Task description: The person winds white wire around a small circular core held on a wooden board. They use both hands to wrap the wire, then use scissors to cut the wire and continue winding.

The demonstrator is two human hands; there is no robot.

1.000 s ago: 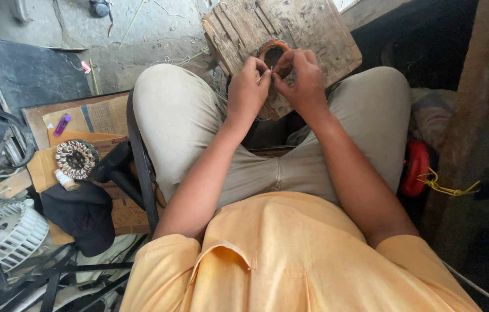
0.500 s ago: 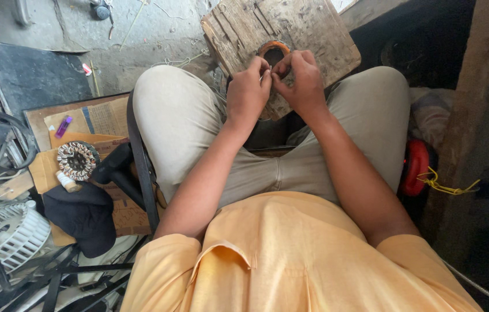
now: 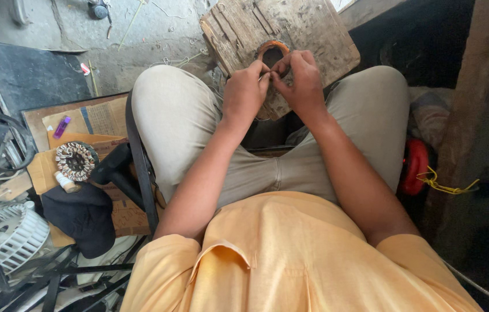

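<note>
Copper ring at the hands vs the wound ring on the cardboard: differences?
The copper ring is bare orange, pinched by the left hand and right hand on the wood block. The wound ring lies untouched on cardboard, pale segments all round. Both are ring-shaped with an open centre.

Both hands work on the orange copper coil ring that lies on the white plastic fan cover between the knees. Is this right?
Not quite. In the head view, both hands, left hand and right hand, work on the orange copper coil ring, but it lies on a worn wooden board between the knees, not a fan cover.
</note>
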